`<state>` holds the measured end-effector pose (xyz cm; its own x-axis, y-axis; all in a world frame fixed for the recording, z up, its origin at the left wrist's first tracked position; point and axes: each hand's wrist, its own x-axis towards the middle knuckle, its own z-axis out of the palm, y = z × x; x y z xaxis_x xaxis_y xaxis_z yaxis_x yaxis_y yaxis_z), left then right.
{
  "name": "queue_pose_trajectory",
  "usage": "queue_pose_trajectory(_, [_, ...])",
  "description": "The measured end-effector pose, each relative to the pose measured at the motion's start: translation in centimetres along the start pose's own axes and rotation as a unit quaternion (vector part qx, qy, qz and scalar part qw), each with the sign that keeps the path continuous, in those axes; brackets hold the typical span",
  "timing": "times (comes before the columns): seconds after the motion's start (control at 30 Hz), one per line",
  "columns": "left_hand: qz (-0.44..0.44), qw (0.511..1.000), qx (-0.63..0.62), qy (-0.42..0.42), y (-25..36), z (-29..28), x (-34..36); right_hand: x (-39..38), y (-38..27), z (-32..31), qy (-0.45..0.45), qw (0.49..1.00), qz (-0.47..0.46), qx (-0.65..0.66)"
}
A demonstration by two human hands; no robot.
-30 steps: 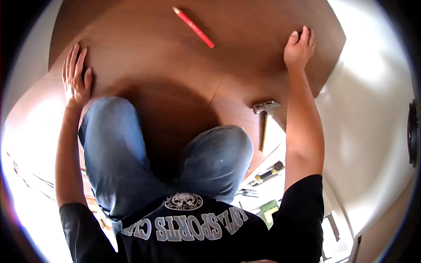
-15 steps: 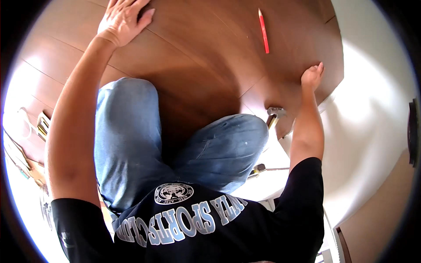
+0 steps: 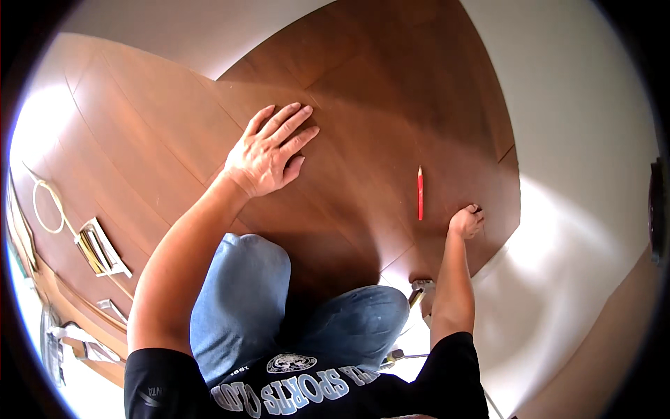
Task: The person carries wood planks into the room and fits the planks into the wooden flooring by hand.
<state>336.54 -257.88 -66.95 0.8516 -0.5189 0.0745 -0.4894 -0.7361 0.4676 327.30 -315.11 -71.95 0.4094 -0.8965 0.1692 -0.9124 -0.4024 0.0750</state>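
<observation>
My left hand (image 3: 264, 153) lies flat on the brown wood-plank floor (image 3: 349, 181), its fingers spread and nothing held. To the right, my right hand (image 3: 467, 222) rests on the floor close to the pale wall, with its fingers curled into a fist; what is inside them, if anything, is hidden. Between the hands, nearer the right one, a red pencil (image 3: 420, 195) lies on the boards with its sharpened tip pointing away from me. A hammer (image 3: 421, 285) shows its metal head between my right knee and right forearm, its handle partly covered.
The white wall (image 3: 572, 167) borders the floor on the right, and another wall (image 3: 188, 35) makes a corner at the far side. On the left lie a cream looped cord (image 3: 50, 209) and a small holder with yellow and white pieces (image 3: 98, 248). My bent knees (image 3: 241, 286) are close in.
The view has tilted up, showing more of the floor and the far corner. My left hand has moved right across the boards; my right fist sits closer to the pencil.
</observation>
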Motion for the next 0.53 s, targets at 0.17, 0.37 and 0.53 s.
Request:
queue_pose_trajectory(0.17, [0.019, 0.999, -0.023, 0.032, 1.5, 0.0, 1.8, 7.3, 5.8, 3.2, -0.014, 0.915, -0.054, 0.401])
queue_pose_trajectory(0.37, [0.03, 0.998, 0.055, 0.009, 1.9, 1.2, 1.0, 2.1, 0.9, 0.9, 0.058, 0.997, -0.041, 0.0])
queue_pose_trajectory(0.53, [0.06, 0.995, 0.055, 0.05, 1.2, 1.9, 0.7, 0.6, -0.1, -2.3, -0.092, 0.994, -0.009, 0.05])
